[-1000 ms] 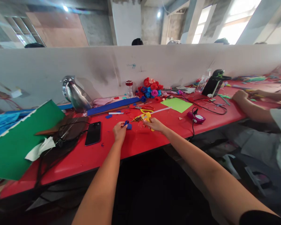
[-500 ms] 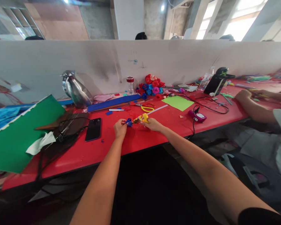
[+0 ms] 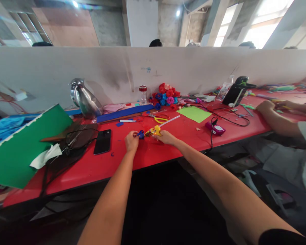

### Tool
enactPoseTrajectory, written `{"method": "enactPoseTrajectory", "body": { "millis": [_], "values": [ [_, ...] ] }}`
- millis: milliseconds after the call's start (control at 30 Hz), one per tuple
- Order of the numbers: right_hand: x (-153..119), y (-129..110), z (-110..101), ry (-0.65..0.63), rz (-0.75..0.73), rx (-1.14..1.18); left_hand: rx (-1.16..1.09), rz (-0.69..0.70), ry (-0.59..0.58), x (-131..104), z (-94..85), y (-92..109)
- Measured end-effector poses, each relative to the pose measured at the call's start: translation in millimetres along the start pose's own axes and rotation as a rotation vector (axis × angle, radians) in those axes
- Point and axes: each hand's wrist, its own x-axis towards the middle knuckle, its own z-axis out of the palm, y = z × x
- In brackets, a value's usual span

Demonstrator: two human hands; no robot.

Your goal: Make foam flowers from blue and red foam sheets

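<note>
My left hand [image 3: 131,141] pinches a small blue paper flower [image 3: 141,134] above the red table. In my right hand [image 3: 165,137] is a yellow hot glue gun [image 3: 156,130], its nozzle pointing left at the flower. A clear glue stick [image 3: 170,120] juts out of the gun's back toward the upper right. Whether the nozzle touches the flower I cannot tell. Just behind the gun lie yellow-handled scissors [image 3: 161,119]. A bunch of red, blue and pink paper flowers [image 3: 167,95] rests against the partition.
On the red table [image 3: 84,170] are a phone [image 3: 102,142], a steel jug [image 3: 84,98], a green board [image 3: 28,146], blue paper strips [image 3: 124,113], a jar [image 3: 142,95], a light-green sheet [image 3: 194,114] and a corded pink device [image 3: 215,128]. A co-worker's arms [image 3: 280,117] reach in at right.
The view has shifted slightly. My hands keep their hold on the flower and the glue gun, with hardly any movement between them.
</note>
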Motion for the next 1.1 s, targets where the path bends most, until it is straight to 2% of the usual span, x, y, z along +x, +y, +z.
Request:
{"method": "enactPoseTrajectory", "body": {
  "millis": [433, 1100],
  "values": [
    [1.2, 0.0, -0.1, 0.034, -0.016, -0.032, -0.019, 0.028, -0.004, 2.5, 2.9, -6.8],
    [5.9, 2.4, 0.6, 0.066, 0.005, -0.053, -0.035, 0.038, -0.022, -1.9, -0.6, -0.8]
  ]
}}
